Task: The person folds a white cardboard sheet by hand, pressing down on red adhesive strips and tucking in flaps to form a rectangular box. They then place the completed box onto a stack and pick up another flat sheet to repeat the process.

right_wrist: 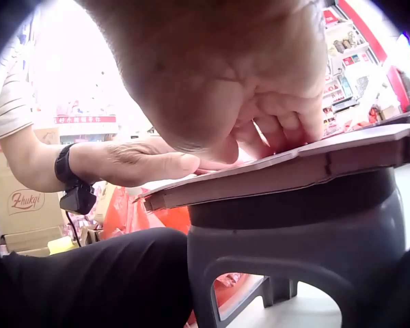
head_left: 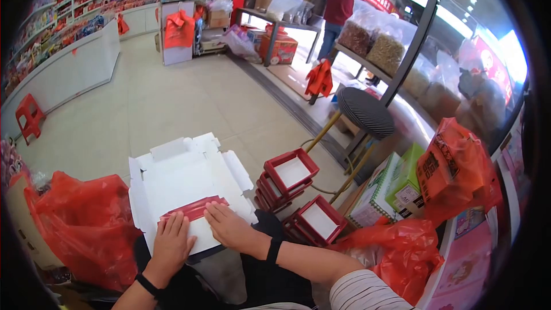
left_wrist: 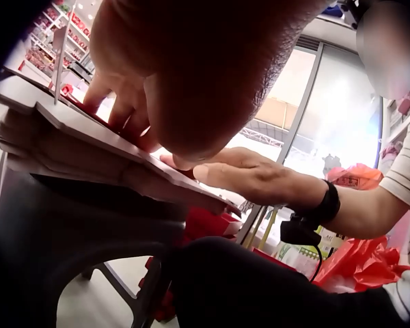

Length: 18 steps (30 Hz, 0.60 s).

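A flat white cardboard box blank (head_left: pixel 178 175) with cut flaps lies on a stack of similar sheets, atop a dark plastic stool (right_wrist: pixel 369 232). Across its near part runs a red folded strip (head_left: pixel 198 208) of card. My left hand (head_left: pixel 171 243) rests with extended fingers on the left part of this strip. Beside it, my right hand (head_left: pixel 234 229) presses flat on the right part, fingers together and pointing away from me. In the right wrist view the fingers (right_wrist: pixel 287 126) touch down at the sheet's surface. The palms partly hide the strip.
Red box trays with white bottoms (head_left: pixel 291 172) stand stacked to the right, with a second stack (head_left: pixel 319 221) nearer. A red plastic bag (head_left: pixel 86 224) bulges at the left. Further right are a round stool (head_left: pixel 365 112) and a green box (head_left: pixel 406 183). A person (head_left: pixel 340 8) stands near the doorway.
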### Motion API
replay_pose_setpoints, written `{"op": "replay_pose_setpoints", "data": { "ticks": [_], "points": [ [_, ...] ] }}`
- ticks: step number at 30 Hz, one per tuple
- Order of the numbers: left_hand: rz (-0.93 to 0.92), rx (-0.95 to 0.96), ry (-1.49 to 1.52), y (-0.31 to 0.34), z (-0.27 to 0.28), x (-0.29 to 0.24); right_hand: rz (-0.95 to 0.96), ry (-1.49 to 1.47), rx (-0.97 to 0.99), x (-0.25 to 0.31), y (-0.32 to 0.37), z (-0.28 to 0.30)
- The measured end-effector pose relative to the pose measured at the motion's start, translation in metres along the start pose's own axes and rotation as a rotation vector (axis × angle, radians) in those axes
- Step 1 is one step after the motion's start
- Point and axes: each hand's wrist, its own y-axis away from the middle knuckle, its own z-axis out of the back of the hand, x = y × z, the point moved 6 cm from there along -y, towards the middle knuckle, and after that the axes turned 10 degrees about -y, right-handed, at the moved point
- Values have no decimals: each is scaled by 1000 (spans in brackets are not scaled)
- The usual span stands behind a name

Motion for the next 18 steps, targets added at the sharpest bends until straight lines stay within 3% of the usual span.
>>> {"op": "replay_pose_setpoints", "data": {
  "ticks": [5, 7, 10, 13, 18],
  "points": [
    [52, -14, -54, 16, 3, 14, 4, 99, -23, -13, 4, 6],
    [86, -46, 29, 12, 7, 19, 42, 171, -47, -6, 0, 11],
    [227, -82, 204, 8, 1, 35, -15, 34, -16, -17, -4, 7],
    [342, -166, 360, 3, -1, 48, -159, -98, -85, -26, -8, 14],
    [409, -202, 430, 1, 10, 56, -169, -51, -256, -14, -14, 42]
  ]
}}
